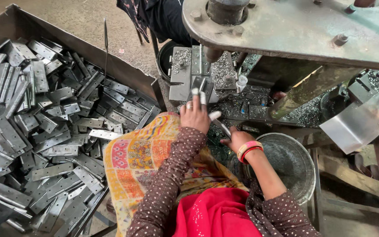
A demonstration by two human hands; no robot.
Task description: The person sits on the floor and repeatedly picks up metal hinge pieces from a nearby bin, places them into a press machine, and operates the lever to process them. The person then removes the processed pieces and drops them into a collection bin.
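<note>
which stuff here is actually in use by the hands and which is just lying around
In use:
left hand, taped fingers on a hinge plate at the press fixture
right hand, holding a thin metal tool

Lying about:
heap of hinge plates in the bin
metal bowl
bent sheet metal
patterned cloth

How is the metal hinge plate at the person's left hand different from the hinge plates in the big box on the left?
The hinge plate at the left hand is a single piece, placed on the machine fixture under the press. The hinge plates in the box are many, heaped loosely at all angles. The right hand holds a thin metal rod. Both kinds are grey, flat metal.
</note>
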